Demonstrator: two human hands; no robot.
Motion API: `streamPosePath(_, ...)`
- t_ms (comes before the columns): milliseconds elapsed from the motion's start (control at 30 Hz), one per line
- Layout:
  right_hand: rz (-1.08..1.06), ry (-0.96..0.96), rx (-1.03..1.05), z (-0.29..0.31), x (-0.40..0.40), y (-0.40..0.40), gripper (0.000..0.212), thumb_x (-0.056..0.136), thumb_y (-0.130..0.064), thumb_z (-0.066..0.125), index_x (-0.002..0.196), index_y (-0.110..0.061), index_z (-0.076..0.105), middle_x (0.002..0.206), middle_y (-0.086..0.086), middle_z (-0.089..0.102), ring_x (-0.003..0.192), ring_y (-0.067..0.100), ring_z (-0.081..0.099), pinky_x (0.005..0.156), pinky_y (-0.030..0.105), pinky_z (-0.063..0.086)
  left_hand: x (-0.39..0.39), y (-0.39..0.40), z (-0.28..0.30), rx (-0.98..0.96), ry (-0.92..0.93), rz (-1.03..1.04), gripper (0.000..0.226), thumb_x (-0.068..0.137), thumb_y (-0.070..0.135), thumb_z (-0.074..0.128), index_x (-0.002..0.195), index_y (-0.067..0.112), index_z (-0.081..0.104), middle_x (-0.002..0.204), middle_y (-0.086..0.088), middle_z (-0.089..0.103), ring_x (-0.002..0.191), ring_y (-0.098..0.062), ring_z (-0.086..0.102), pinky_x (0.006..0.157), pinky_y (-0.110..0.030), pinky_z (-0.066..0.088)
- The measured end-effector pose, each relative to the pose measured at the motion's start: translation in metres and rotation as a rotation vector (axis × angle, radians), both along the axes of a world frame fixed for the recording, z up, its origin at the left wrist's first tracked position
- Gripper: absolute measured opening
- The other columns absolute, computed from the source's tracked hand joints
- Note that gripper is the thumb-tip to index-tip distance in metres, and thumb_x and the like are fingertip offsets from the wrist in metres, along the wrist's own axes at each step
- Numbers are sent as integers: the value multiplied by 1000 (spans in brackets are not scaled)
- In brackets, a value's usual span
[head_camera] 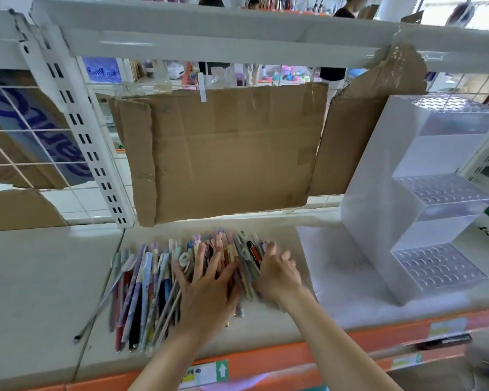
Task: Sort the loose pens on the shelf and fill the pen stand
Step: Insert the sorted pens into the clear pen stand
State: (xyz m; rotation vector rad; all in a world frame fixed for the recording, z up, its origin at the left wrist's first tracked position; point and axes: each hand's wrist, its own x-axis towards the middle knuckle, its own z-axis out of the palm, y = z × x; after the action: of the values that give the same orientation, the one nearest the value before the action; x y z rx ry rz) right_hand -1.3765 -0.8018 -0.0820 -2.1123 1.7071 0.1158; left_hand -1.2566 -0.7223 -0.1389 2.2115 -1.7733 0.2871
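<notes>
Nearest you: the orange front edge of the shelf (266, 359), with price labels along it; your two forearms cross it going inward.

Left hand (206, 289): flat, fingers spread, palm down on the middle of the pen pile; it presses and grips nothing. Right hand (277, 273): at the right flank of the pile, fingers loosely bent against the outermost pens; whether it pinches any single pen, you cannot tell; it reads as herding.

The loose pens (150, 286): a dense heap lying roughly parallel on the shelf surface, tips toward you, decorated caps away; one thin pen (99, 303) lies askew at the left edge, apart from the rest.

Handling judgement: each pen is light, stiff, smooth-barrelled; likely to roll or skate under a flat palm; the heap will shear sideways if you push from one side only. Take one pen at mid-barrel between thumb and forefinger; lift clear before turning it upright. The ornamental cap ends look like the more fragile part; avoid levering there.

Further right, well apart from the pile: the pen stand (424, 198), a translucent stepped block with three perforated tiers; all holes visible appear unfilled. Probably light plastic, so it may slide when you insert; steady it if needed.

Behind: a cardboard sheet (223, 153) hangs against the wire back grid.
</notes>
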Motion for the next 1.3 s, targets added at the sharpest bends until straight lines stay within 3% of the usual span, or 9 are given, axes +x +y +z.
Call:
streamPosePath(233,94,-119,-42,1,-16,-13,57,85,-12,57,132,-5,25,117,16,58,106,35,58,80,37,48,-12,-2,20,37,108,44,40,82,43,36,107,31,64,130,0,58,131,-32,43,108,-63,7)
streamPosePath(300,55,-213,18,2,-23,-16,68,82,-19,64,134,-5,24,118,14,56,107,33,57,79,36,50,-24,-1,27,-50,252,38,41,84,36,40,118,24,60,134,-1,52,135,-28,39,114,-48,8)
streamPosePath(400,-137,-713,233,15,-39,-18,49,77,-7,65,117,-4,39,97,11,53,83,22,57,63,33,56,-53,0,45,-313,831,15,20,94,15,52,113,16,58,121,0,54,113,-13,49,95,-14,34)
streamPosePath(533,-166,-1362,203,46,-68,-16,40,76,15,57,107,-8,49,82,12,52,74,25,54,67,36,52,-100,-14,70,-441,1967,250,21,99,11,40,92,8,59,97,-13,63,87,-21,60,74,-26,50)
streamPosePath(767,-10,-1680,116,70,-112,-13,49,72,5,63,111,-20,49,82,10,58,73,19,59,67,25,51,-176,-38,105,-312,2577,160,42,98,33,33,101,5,64,92,-12,70,89,-27,62,83,-37,45)
streamPosePath(933,-13,-1478,125,47,-132,-8,36,79,6,62,106,-16,54,85,3,63,79,14,61,70,21,51,-197,-51,105,-360,2549,-22,38,96,24,35,109,7,67,103,-10,71,85,-19,71,69,-26,58)
streamPosePath(1067,68,-1296,200,52,-154,-20,30,83,5,54,105,-14,49,78,9,56,58,11,54,55,29,47,-192,-47,99,-242,2020,8,48,92,46,42,113,9,65,96,-3,72,75,-14,64,65,-29,45)
streamPosePath(1133,164,-1158,220,52,-164,-22,29,83,0,53,105,-16,42,76,9,57,51,12,53,51,38,47,-191,-47,107,-193,1813,-61,48,79,48,63,110,12,65,88,-2,70,69,-14,60,61,-29,41)
streamPosePath(1300,360,-931,228,61,-184,-26,71,80,-5,58,136,-23,18,76,-2,62,51,8,57,49,24,47,-213,-47,114,-72,1848,32,43,70,30,79,104,7,65,80,-10,68,66,-23,61,51,-25,44)
